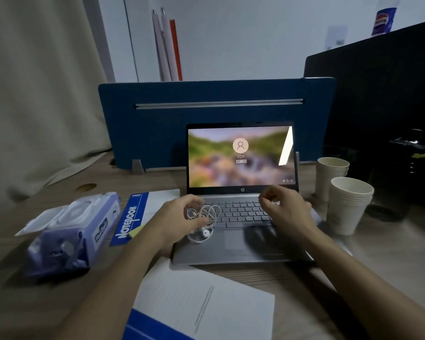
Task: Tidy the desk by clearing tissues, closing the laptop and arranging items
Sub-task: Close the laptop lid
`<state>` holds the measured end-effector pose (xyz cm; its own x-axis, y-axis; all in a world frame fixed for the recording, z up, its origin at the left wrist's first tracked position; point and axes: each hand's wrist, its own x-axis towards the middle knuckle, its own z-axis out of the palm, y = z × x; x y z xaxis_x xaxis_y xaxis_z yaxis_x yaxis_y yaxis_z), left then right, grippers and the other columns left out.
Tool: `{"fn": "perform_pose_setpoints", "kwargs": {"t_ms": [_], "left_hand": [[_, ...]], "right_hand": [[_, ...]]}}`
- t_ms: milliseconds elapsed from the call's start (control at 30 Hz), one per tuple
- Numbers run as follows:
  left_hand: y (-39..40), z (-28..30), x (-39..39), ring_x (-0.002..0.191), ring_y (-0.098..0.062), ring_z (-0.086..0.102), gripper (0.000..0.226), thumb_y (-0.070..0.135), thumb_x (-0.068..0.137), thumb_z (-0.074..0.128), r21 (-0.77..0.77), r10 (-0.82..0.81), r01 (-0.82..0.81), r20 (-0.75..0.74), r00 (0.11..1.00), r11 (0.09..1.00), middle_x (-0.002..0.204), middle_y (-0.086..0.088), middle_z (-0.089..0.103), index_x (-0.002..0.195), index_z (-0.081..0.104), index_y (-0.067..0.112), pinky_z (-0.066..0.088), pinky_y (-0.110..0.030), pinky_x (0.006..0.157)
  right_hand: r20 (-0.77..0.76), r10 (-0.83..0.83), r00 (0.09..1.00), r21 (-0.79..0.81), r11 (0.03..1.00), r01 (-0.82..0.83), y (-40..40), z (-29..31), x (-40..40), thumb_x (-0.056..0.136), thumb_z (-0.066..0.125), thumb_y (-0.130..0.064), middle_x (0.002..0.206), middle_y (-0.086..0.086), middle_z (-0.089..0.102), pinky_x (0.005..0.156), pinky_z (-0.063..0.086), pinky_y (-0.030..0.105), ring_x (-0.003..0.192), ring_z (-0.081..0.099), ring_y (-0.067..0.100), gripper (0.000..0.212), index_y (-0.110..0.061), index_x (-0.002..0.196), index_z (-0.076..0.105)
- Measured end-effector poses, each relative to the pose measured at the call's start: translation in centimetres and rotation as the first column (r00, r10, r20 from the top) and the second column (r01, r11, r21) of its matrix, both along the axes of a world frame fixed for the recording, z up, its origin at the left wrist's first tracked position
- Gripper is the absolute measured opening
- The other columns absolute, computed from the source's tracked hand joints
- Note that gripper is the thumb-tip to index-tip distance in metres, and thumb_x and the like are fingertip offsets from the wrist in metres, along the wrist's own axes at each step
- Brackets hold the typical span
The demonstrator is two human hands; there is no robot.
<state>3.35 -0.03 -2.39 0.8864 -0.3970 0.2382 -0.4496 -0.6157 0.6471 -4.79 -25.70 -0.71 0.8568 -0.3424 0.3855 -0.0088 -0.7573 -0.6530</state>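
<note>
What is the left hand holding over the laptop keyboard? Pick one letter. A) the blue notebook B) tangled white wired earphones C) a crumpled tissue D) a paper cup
B: the left hand grips a loose bundle of white wired earphones over the open laptop, with one earbud dangling below the fingers.
</note>
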Motion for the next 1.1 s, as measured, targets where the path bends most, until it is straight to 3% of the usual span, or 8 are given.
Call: {"fn": "perform_pose_setpoints", "kwargs": {"t_ms": [133, 233, 367, 567, 700, 767, 900, 1100], "left_hand": [[0.2, -0.1, 0.4, 0.077, 0.000, 0.063, 0.018, 0.035, 0.082, 0.076, -0.027, 0.001, 0.000, 0.031, 1.000, 1.000, 0.093, 0.020, 0.070, 0.094, 0.066, 0.043, 0.049, -0.022, 0.068], [1.4, 0.3, 0.9, 0.071, -0.001, 0.065, 0.009, 0.028, 0.084, 0.076, -0.127, 0.009, -0.011, -0.017, 1.000, 0.992, 0.084, 0.014, 0.072, 0.086, 0.071, 0.035, 0.047, -0.021, 0.064], [4.7, 0.9, 1.9, 0.072, -0.003, 0.066, 0.008, 0.020, 0.084, 0.076, -0.218, 0.122, -0.123, -0.018, 0.992, 0.968, 0.079, 0.009, 0.073, 0.084, 0.073, 0.027, 0.052, -0.030, 0.069], [7.4, 0.3, 2.9, 0.089, -0.017, 0.066, 0.007, 0.033, 0.085, 0.074, -0.191, 0.335, -0.332, -0.016, 0.942, 0.924, 0.090, 0.006, 0.072, 0.089, 0.069, 0.030, 0.055, -0.042, 0.082], [6.9, -0.5, 2.9, 0.089, -0.016, 0.063, 0.012, 0.029, 0.087, 0.073, -0.161, 0.365, -0.360, -0.002, 0.931, 0.919, 0.095, 0.005, 0.068, 0.094, 0.064, 0.029, 0.047, -0.029, 0.065], [6.7, -0.5, 2.9, 0.090, -0.013, 0.061, 0.019, 0.029, 0.088, 0.072, -0.152, 0.364, -0.357, 0.019, 0.931, 0.922, 0.103, 0.004, 0.067, 0.104, 0.063, 0.028, 0.046, -0.027, 0.065], [6.2, -0.3, 2.8, 0.106, -0.011, 0.052, 0.031, 0.034, 0.090, 0.067, -0.111, 0.348, -0.336, 0.107, 0.931, 0.935, 0.126, 0.003, 0.061, 0.120, 0.061, 0.030, 0.046, -0.035, 0.085], [2.4, 0.9, 3.3, 0.105, -0.011, 0.054, 0.027, 0.029, 0.090, 0.068, -0.103, 0.200, -0.185, 0.160, 0.967, 0.977, 0.127, 0.005, 0.061, 0.117, 0.065, 0.030, 0.043, -0.024, 0.078]], "right_hand": [[0.001, 0.056, 0.998, 0.049, 0.997, -0.056, 0.1, -0.5, 0.4, 0.085, 0.062, -0.022, 0.080, -0.010, 0.070, 0.091, 0.047, 0.052, 0.087, 0.065, 0.017, 0.013, -0.030, 0.075, 0.065], [0.008, 0.071, 0.997, 0.044, 0.996, -0.071, 0.1, -0.8, 0.4, 0.085, 0.061, -0.021, 0.081, -0.010, 0.070, 0.091, 0.047, 0.053, 0.087, 0.065, 0.017, 0.010, -0.027, 0.079, 0.068], [-0.010, 0.080, 0.997, 0.014, 0.997, -0.080, -0.1, -1.1, 0.0, 0.086, 0.061, -0.019, 0.082, -0.011, 0.070, 0.091, 0.046, 0.052, 0.089, 0.064, 0.016, 0.012, -0.028, 0.080, 0.067], [-0.017, 0.070, 0.997, -0.014, 0.997, -0.071, -0.3, -1.2, -0.2, 0.087, 0.061, -0.020, 0.085, -0.010, 0.070, 0.091, 0.047, 0.051, 0.091, 0.064, 0.017, 0.012, -0.028, 0.084, 0.069], [-0.027, 0.064, 0.998, -0.033, 0.997, -0.065, -0.4, -1.3, -0.3, 0.087, 0.061, -0.021, 0.086, -0.010, 0.071, 0.091, 0.046, 0.049, 0.092, 0.064, 0.017, 0.011, -0.028, 0.085, 0.070], [-0.021, 0.056, 0.998, -0.033, 0.998, -0.056, -0.5, -1.4, -0.3, 0.087, 0.061, -0.021, 0.085, -0.010, 0.071, 0.092, 0.046, 0.048, 0.092, 0.064, 0.016, 0.011, -0.027, 0.085, 0.070], [-0.019, 0.054, 0.998, -0.019, 0.998, -0.055, -0.5, -1.4, 0.2, 0.087, 0.060, -0.023, 0.086, -0.010, 0.071, 0.093, 0.045, 0.049, 0.093, 0.064, 0.016, 0.011, -0.028, 0.085, 0.070], [-0.036, 0.039, 0.999, -0.085, 0.995, -0.042, -1.8, -0.3, 3.9, 0.086, 0.060, -0.023, 0.092, -0.010, 0.073, 0.093, 0.041, 0.043, 0.099, 0.064, 0.017, 0.011, -0.030, 0.085, 0.068]]}}
